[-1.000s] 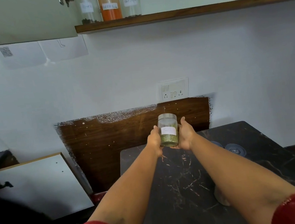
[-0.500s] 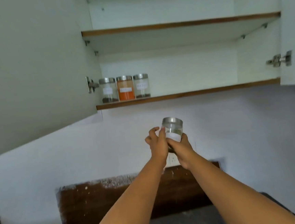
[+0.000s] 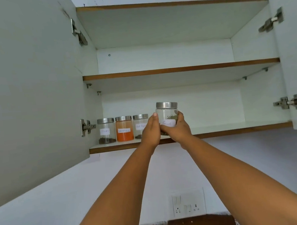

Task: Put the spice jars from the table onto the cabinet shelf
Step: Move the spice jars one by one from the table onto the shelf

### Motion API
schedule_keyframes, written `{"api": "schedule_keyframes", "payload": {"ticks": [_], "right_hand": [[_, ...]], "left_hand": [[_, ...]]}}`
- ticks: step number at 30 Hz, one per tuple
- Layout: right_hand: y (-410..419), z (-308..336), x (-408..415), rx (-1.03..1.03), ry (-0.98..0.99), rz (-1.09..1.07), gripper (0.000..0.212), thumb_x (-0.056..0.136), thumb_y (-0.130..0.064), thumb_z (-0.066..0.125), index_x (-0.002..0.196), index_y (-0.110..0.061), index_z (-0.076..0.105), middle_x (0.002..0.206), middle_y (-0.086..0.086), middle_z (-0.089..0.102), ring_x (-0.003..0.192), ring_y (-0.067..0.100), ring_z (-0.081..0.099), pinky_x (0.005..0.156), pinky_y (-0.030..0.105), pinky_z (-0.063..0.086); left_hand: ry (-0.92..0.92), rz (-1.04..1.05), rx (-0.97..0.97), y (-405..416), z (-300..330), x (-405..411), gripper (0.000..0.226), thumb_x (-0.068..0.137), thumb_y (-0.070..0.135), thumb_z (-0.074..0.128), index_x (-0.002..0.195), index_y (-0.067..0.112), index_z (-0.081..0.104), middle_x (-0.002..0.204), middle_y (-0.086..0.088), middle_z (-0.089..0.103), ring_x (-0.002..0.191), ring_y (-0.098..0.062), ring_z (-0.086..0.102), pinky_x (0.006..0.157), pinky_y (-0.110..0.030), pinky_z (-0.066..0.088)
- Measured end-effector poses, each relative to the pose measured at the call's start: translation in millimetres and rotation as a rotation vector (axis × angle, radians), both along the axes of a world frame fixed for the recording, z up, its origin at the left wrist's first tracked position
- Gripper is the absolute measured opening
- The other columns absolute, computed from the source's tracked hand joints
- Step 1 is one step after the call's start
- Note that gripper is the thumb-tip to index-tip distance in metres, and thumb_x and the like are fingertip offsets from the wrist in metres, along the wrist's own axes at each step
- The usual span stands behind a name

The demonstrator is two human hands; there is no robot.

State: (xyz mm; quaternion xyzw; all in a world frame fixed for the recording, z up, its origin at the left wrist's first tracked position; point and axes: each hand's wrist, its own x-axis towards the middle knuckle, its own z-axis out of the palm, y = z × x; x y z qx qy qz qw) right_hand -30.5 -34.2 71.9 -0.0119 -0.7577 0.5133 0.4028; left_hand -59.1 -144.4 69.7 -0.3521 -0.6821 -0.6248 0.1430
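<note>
Steel-lidded round glass jar (image 3: 167,117), smooth shelf (image 3: 235,129).

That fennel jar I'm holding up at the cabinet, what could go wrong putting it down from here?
The fennel jar is tilted and gripped by both the left hand and right hand at the lower shelf front edge; set too shallow, it might tip off. It is also close to the third jar in the row, so sliding left could knock that one.
</note>
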Motion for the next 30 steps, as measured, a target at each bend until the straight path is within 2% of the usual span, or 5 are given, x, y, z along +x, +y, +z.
{"api": "schedule_keyframes", "payload": {"ticks": [5,8,10,14,30], "right_hand": [[36.4,19.6,-37.5,0.303,-0.437,-0.041,0.1,0.059,-0.053,0.086,0.137,-0.012,0.039,0.127,0.005,0.055,0.112,0.024,0.056,0.089,0.03,0.047],[49.0,25.5,-66.9,0.346,-0.524,-0.066,0.113,0.038,-0.064,0.086,0.132,-0.012,0.048,0.127,0.007,0.058,0.11,0.024,0.058,0.096,0.038,0.049],[50.5,26.2,-84.3,0.332,-0.537,-0.086,0.115,0.046,-0.061,0.088,0.136,-0.009,0.041,0.132,0.01,0.054,0.117,0.026,0.054,0.098,0.037,0.047],[48.1,25.8,-120.1,0.303,-0.566,-0.126,0.111,0.064,-0.053,0.084,0.144,-0.002,0.025,0.143,0.014,0.042,0.13,0.029,0.044,0.102,0.036,0.04],[46.5,20.0,-156.4,0.402,-0.603,-0.179,0.109,0.062,-0.06,0.081,0.141,-0.005,0.031,0.137,0.012,0.047,0.124,0.029,0.05,0.096,0.036,0.042]], "left_hand": [[0.412,0.617,-0.727,-14.9,-24.0,-55.6,0.059,0.102,0.052,0.014,0.124,0.022,0.06,0.122,-0.004,0.065,0.12,-0.023,0.055,0.11,-0.043,0.031],[0.525,0.778,-0.694,-15.3,-41.4,-72.3,0.051,0.102,0.047,0.023,0.105,0.022,0.067,0.097,0.001,0.07,0.091,-0.017,0.063,0.078,-0.031,0.044],[0.545,0.78,-0.678,-14.0,-37.9,-77.2,0.049,0.103,0.045,0.024,0.102,0.022,0.068,0.093,0.001,0.07,0.084,-0.015,0.061,0.071,-0.028,0.044],[0.497,0.827,-0.706,-15.2,-28.2,-90.4,0.042,0.103,0.035,0.029,0.106,0.02,0.067,0.093,-0.002,0.067,0.082,-0.015,0.056,0.067,-0.025,0.042],[0.529,0.888,-0.683,-10.2,-30.3,-101.1,0.039,0.099,0.031,0.028,0.106,0.018,0.065,0.092,-0.003,0.063,0.083,-0.019,0.054,0.069,-0.03,0.043]]}}
